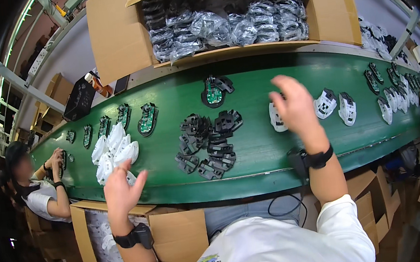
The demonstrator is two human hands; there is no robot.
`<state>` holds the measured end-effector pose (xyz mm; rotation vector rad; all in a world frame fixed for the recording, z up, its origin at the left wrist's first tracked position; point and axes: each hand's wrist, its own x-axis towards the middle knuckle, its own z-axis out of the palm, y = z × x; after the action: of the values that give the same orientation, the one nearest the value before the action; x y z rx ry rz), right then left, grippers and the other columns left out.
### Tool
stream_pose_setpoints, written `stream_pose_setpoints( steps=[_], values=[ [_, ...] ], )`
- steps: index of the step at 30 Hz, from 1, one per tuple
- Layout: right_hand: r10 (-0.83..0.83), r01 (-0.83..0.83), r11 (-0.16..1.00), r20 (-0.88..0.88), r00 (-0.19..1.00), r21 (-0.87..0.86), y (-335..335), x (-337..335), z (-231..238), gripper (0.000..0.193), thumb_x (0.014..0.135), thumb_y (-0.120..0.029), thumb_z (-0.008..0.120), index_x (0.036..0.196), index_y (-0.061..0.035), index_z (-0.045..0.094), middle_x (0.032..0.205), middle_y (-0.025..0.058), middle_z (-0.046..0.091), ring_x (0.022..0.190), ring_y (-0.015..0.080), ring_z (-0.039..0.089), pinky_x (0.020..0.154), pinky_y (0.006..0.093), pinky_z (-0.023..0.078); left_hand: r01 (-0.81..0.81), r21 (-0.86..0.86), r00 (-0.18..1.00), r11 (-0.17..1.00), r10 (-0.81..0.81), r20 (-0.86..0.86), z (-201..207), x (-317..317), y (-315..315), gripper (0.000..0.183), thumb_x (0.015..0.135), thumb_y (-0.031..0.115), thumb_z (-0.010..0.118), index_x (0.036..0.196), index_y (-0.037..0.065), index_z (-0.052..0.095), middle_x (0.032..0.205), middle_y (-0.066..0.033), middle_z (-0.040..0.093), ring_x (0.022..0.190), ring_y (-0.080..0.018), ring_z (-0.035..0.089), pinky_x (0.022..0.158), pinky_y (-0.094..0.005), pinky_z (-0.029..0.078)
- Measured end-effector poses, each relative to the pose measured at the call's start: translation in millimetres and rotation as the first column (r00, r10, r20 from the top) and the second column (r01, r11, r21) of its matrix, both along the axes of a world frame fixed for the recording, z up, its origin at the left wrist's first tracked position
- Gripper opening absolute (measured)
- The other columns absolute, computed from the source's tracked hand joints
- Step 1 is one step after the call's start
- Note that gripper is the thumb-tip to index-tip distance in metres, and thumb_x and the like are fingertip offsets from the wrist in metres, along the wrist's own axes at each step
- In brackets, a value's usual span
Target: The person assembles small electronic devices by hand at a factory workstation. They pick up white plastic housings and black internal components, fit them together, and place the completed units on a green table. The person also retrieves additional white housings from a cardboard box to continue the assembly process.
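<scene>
At the lower left, my left hand (121, 189) is beside a pile of white mouse-shaped plastic shells (114, 148). Its thumb stands away from the fingers and nothing shows in its grasp. My right hand (293, 104) is over a white shell (276, 119) on the green belt, partly covering it; thumb and fingers are apart. Whether it touches that shell is hard to tell. Between my hands lies a heap of black plastic parts (209, 144). Farther off sits a black base with a green circuit board (212, 91), a black part against its side.
Several circuit-board bases (147, 119) line the green belt (258, 151) at left. Two white shells (325, 103) lie to the right. A carton of bagged black parts (232, 52) stands beyond the belt; another carton (179, 239) is by my left arm. Co-workers sit at both sides.
</scene>
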<state>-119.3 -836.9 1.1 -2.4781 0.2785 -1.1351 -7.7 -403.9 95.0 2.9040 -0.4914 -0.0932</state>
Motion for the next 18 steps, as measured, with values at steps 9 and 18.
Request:
stream_pose_setpoints(
  steps=[9,18],
  values=[
    [0.413,-0.407,0.909,-0.336,0.847,0.09,86.2,41.1,-28.7,0.042,0.086,-0.018,0.075,0.125,-0.0079,0.066,0.122,0.0174,0.069,0.112,0.0362,0.065,0.1,0.0466,0.051,0.124,-0.121,0.99,0.985,-0.115,0.075,-54.8,12.9,78.4,0.051,0.083,0.012,0.072,0.131,-0.001,0.065,0.114,-0.0222,0.073,0.108,-0.0349,0.07,0.095,-0.0406,0.053],
    [0.414,-0.423,0.892,0.086,0.906,0.159,71.3,39.6,-23.6,0.028,0.078,0.009,0.057,0.097,-0.0012,0.074,0.113,0.0148,0.074,0.108,0.0338,0.068,0.094,0.0421,0.056,0.286,-0.439,0.946,0.852,-0.176,0.273,-47.6,34.2,-55.2,0.031,0.092,0.021,0.073,0.111,-0.003,0.069,0.085,-0.0135,0.073,0.076,-0.0189,0.071,0.069,-0.0323,0.055]
  ],
)
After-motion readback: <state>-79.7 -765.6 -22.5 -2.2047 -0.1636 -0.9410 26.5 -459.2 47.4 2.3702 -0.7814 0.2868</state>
